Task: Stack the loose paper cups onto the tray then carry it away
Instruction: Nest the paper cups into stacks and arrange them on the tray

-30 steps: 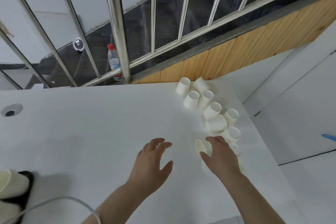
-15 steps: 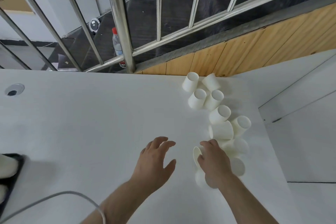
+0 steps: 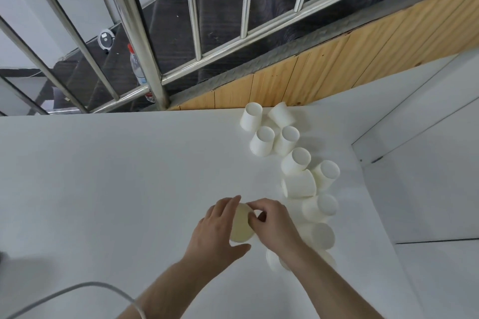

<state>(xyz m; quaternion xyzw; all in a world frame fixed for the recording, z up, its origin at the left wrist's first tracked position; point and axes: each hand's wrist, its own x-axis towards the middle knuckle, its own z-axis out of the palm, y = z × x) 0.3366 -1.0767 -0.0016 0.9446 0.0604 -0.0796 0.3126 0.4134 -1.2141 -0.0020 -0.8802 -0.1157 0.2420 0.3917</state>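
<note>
White bench (image 3: 103,189) fills the lower frame, where both hands meet at centre, left hand (image 3: 217,228) and right hand (image 3: 274,225) fingers gripping one paper cup (image 3: 241,228), while loose cups (image 3: 298,184) at right remain unstacked, no tray visible.

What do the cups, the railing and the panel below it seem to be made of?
Cups: apparently paper, matte white; thin walls with rolled rims.
Railing: metal, likely stainless steel; polished, with bright reflections along the bars.
Panel: light wood planks, probably pine; visible grain and seams, with a low-sheen finish.
</note>
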